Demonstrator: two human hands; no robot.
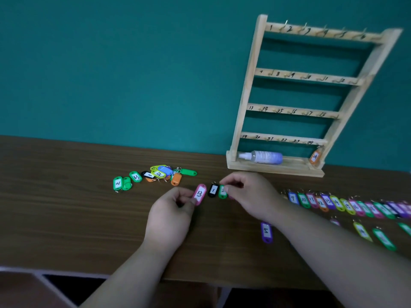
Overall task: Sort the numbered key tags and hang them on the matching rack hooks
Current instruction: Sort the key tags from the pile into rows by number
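Two bare forearms reach in over the tabletop's (66,230) near edge as a person sorts numbered key tags. Toward the left of the far half, an unsorted heap of tags (155,174) lies loose. Just right of it, the left hand (171,216) pinches a pink tag marked 13 (199,194) between thumb and fingertips, fingers closed on its lower end. Beside it a black tag marked 1 (213,190) lies flat, and the right hand (249,196) closes its fingertips on a green tag (222,191) whose number is partly hidden. Further right, a sorted row of tags (347,205) runs toward the tabletop's right edge, with a shorter row nearer the front edge. A wooden rack (246,85) stands at the far edge; only an orange tag (315,157) hangs, under hook 24. Judged from this, each tag is best set down number-up, in line. Open wood lies at the left and front, while the right side is crowded.
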